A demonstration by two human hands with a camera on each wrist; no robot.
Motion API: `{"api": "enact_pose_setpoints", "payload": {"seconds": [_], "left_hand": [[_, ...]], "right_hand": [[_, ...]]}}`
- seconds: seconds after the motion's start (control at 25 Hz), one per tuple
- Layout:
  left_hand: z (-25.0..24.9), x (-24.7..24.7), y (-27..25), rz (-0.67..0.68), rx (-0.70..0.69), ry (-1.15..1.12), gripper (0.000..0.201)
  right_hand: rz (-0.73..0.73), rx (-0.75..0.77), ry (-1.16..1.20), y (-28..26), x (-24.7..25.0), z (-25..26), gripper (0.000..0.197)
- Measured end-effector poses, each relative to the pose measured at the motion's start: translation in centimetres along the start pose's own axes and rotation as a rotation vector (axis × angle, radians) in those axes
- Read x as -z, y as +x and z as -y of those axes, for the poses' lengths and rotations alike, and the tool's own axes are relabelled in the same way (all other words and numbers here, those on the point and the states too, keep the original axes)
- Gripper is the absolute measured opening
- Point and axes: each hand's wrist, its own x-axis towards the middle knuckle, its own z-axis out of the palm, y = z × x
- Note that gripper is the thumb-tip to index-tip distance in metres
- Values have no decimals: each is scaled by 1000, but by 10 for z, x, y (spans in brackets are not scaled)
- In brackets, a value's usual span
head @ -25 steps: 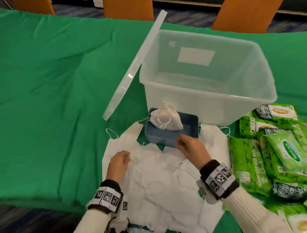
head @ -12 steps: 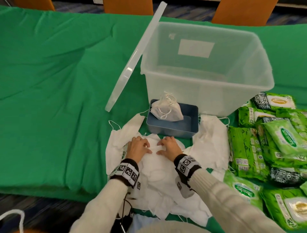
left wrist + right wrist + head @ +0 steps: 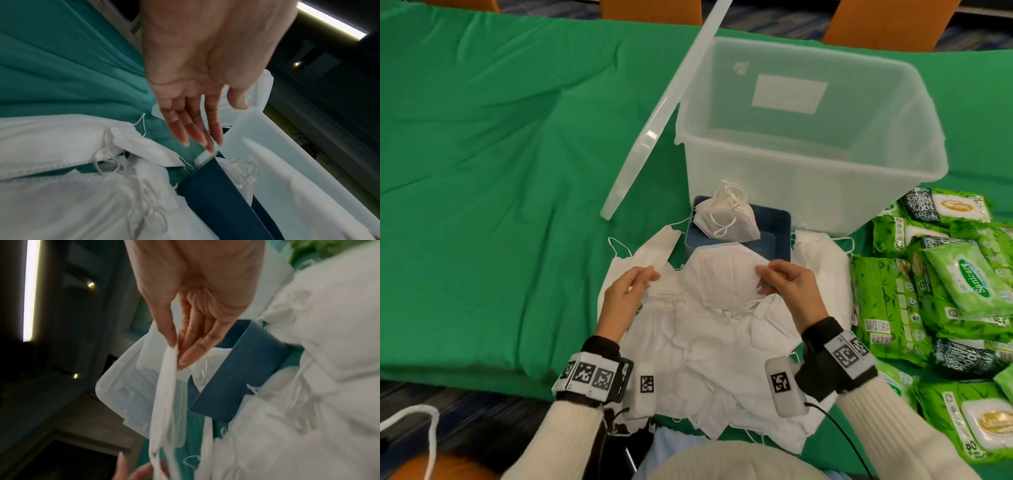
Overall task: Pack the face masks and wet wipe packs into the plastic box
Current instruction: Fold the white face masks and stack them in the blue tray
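My right hand (image 3: 765,279) pinches the right edge of a white face mask (image 3: 722,277) and holds it just above the loose pile of masks (image 3: 705,359). In the right wrist view thumb and fingers (image 3: 179,353) squeeze that mask (image 3: 166,378) as it hangs down. My left hand (image 3: 643,277) hovers by the mask's left side; in the left wrist view its fingers (image 3: 216,126) are straight and hold nothing. The clear plastic box (image 3: 808,164) stands behind with nothing inside. Green wet wipe packs (image 3: 928,291) lie in a heap to the right.
The box's clear lid (image 3: 661,116) leans against its left wall. A small blue tray (image 3: 774,236) in front of the box holds a tied bundle of masks (image 3: 726,219). Green cloth (image 3: 500,171) covers the table; orange chair backs (image 3: 887,24) stand behind it.
Both hands lay on the mask pile half a second ago. Now the right hand has lifted one mask off it, and the left hand has moved left and opened.
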Motion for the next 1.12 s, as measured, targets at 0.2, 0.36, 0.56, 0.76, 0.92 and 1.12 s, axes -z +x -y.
{"api": "enact_pose_setpoints", "payload": {"seconds": [0.2, 0.36, 0.56, 0.76, 0.92, 1.12], "left_hand": [[-18, -15, -8, 312, 273, -206, 70], [-28, -20, -16, 380, 374, -596, 66], [-22, -1, -13, 128, 221, -658, 22], [-2, 45, -15, -41, 190, -669, 19], [10, 53, -24, -98, 180, -683, 18], [16, 59, -28, -179, 152, -713, 18]], "right_hand": [[0, 204, 28, -17, -19, -7, 6], [168, 971, -752, -24, -43, -41, 13], [299, 916, -827, -17, -57, -43, 23], [268, 172, -874, 9, -21, -77, 19], [346, 71, -1062, -8, -22, -100, 31], [251, 307, -1051, 7, -51, -90, 31]]}}
